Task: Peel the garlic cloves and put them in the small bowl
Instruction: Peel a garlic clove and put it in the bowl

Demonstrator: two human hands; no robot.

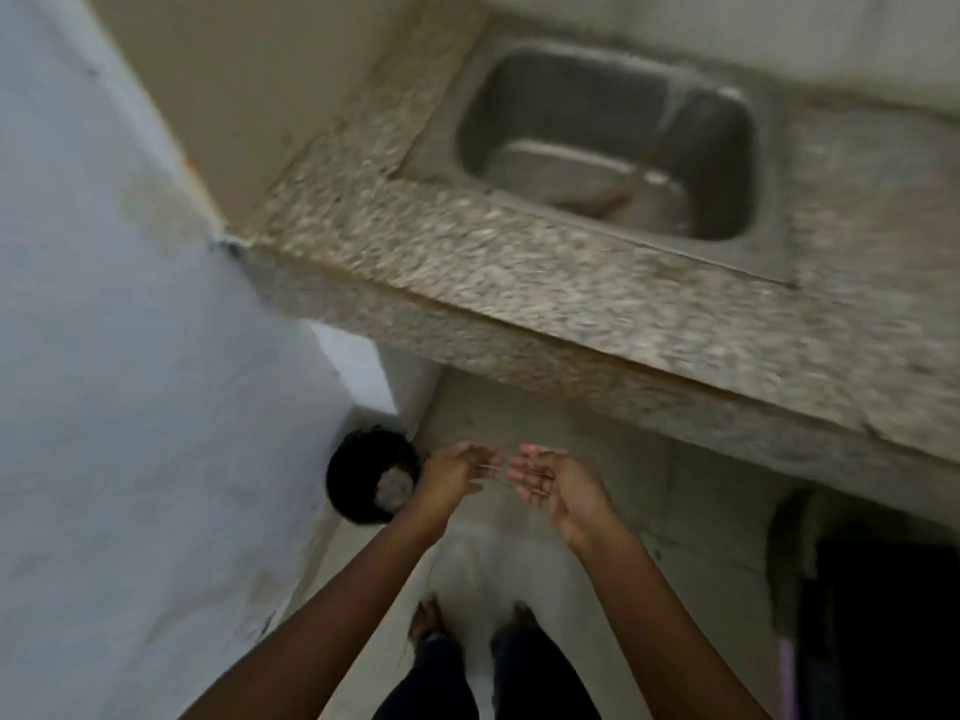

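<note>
Below counter (519, 314), blurred hands, left (454, 472), right (558, 488), contents indistinct; bin (358, 459) partly hidden.

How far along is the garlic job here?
No garlic or bowl is in view, so nothing shows as done. In hand: nothing clear; left hand and right hand are open, blurred, near a black bin on the floor. What is left cannot be judged.

We see a speckled granite countertop (519, 262) with a steel sink (722, 163) set into it, far right. On the pale floor (691, 532) below, a black bin (363, 449) stands near left.
</note>
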